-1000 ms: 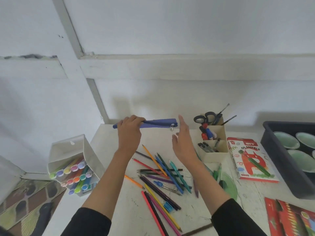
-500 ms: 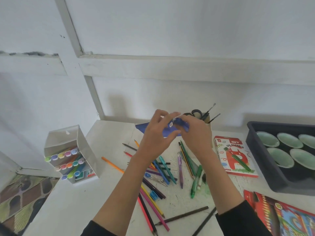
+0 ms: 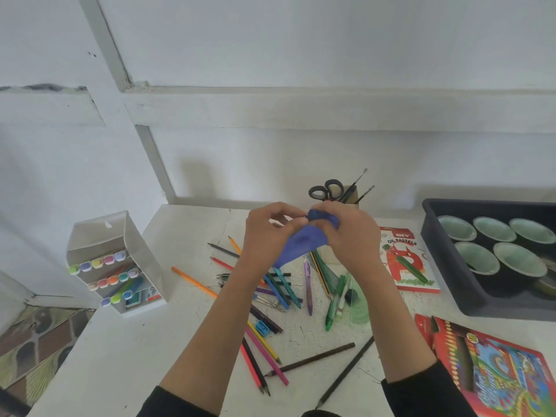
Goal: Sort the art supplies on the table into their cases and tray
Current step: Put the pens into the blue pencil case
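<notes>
The person is wearing a black soft-fabric top with long sleeves. The left sleeve [image 3: 180,401] and right sleeve [image 3: 421,389] are ending well back from the left hand [image 3: 264,236] and right hand [image 3: 352,239], leaving both forearms bare.

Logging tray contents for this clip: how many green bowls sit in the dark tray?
5. Back-row bowls: left, middle, right. Front row: left, right. The tray runs past the frame edge, so more may be hidden.
</notes>
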The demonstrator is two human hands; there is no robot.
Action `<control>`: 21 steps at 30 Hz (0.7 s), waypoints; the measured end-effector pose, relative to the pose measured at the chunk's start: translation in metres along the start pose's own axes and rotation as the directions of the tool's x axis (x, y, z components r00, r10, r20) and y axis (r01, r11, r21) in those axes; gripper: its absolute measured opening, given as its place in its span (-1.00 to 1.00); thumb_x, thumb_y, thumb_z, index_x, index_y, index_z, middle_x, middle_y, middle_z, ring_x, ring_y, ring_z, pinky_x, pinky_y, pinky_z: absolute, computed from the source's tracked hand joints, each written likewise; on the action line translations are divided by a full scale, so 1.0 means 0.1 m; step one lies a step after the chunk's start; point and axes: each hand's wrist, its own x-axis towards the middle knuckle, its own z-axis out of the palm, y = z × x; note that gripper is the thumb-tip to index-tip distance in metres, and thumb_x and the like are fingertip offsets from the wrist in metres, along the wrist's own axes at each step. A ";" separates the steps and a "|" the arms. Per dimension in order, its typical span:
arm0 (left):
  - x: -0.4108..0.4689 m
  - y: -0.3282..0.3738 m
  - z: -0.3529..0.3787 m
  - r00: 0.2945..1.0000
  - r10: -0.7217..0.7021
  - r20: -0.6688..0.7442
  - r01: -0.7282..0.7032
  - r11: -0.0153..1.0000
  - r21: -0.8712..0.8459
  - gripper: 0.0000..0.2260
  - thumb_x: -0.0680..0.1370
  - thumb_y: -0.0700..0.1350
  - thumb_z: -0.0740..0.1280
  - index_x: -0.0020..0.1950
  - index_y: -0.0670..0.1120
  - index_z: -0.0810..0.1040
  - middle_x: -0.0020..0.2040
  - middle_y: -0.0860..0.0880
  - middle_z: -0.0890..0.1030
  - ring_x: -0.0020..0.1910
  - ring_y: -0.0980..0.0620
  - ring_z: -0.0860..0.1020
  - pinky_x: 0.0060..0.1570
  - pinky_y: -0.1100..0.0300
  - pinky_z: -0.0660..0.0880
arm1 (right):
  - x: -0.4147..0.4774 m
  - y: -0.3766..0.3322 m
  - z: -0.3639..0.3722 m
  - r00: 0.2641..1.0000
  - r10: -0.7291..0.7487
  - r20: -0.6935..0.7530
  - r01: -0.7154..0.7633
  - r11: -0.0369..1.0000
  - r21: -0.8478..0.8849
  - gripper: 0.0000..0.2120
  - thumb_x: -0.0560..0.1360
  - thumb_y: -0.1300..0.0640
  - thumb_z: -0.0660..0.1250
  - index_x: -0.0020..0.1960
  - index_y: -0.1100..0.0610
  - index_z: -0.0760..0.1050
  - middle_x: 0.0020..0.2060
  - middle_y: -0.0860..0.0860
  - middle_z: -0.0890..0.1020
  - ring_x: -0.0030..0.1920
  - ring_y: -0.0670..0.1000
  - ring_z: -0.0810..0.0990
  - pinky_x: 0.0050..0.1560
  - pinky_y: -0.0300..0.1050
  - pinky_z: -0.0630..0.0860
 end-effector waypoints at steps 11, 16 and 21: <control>-0.03 -0.16 0.05 0.943 -0.324 -0.068 0.320 0.945 -0.070 -0.81 0.43 -0.27 0.46 -0.35 -0.09 0.56 -0.35 -0.01 0.58 -0.30 0.09 0.55 -0.20 0.23 0.50 | -0.15 0.20 -0.04 0.975 0.068 -0.210 -0.032 0.985 0.168 -0.79 0.39 0.22 0.31 -0.10 0.03 0.68 -0.33 -0.06 0.66 -0.43 -0.23 0.41 -0.42 -0.42 0.23; -0.07 -0.54 -0.26 0.857 -0.398 -0.326 0.484 0.839 0.248 -0.83 0.40 -0.07 0.48 -0.35 0.00 0.56 -0.33 0.09 0.61 -0.18 0.01 0.59 0.10 -0.07 0.46 | -0.09 0.45 -0.28 0.924 0.297 -0.242 -0.198 0.911 0.362 -0.78 0.42 0.21 0.40 -0.13 -0.13 0.61 -0.43 0.04 0.59 -0.41 0.16 0.49 -0.35 0.10 0.49; -0.04 -0.61 -0.32 0.943 -0.323 -0.077 0.327 0.864 0.382 -0.84 0.46 -0.20 0.43 -0.23 0.06 0.57 -0.23 0.05 0.54 -0.19 0.01 0.51 -0.05 0.04 0.50 | -0.12 0.48 -0.23 0.933 0.306 -0.189 -0.231 0.913 0.336 -0.77 0.45 0.25 0.37 -0.13 -0.09 0.56 -0.43 -0.10 0.53 -0.35 0.12 0.52 -0.28 -0.02 0.46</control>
